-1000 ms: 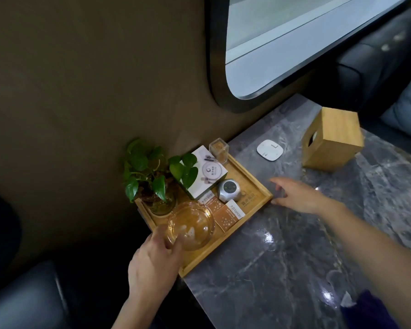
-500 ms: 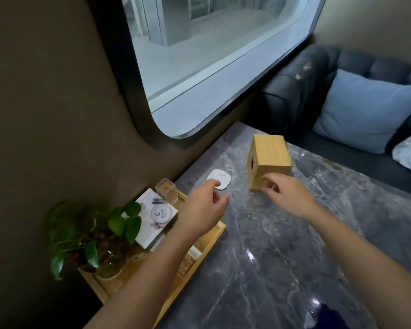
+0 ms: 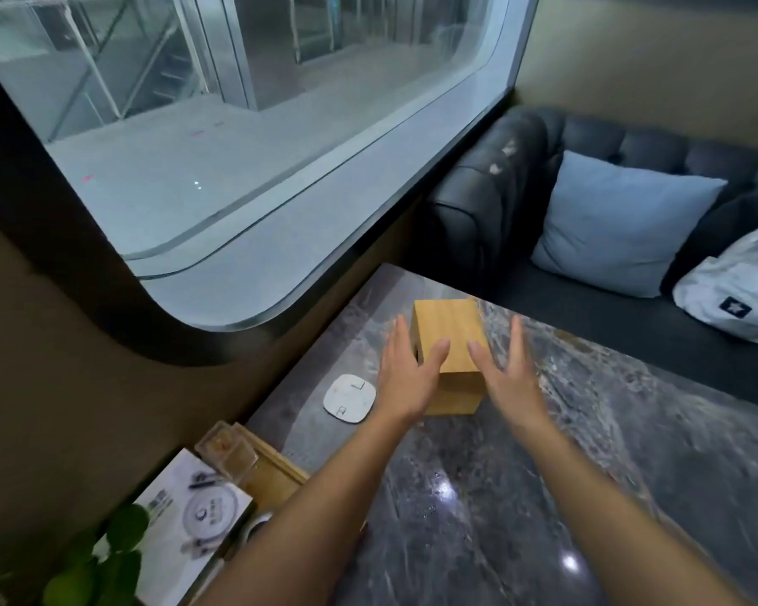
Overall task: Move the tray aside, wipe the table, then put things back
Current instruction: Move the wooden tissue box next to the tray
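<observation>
My left hand [image 3: 405, 376] and right hand [image 3: 506, 378] are spread open on either side of the wooden box [image 3: 449, 356] in mid-frame, holding nothing. I judge I'm clearing the table [image 3: 543, 496] for wiping. The tray [image 3: 276, 474] sits at lower left on the table's corner. Next: close both palms on the box and lift

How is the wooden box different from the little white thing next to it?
The wooden box is tall and blocky; the white pad is flat and thin. The box is tan wood with sharp corners; the pad is white with rounded corners. Both open hands, left hand and right hand, are at the box, while nothing touches the pad. Both sit on the marble table.
</observation>
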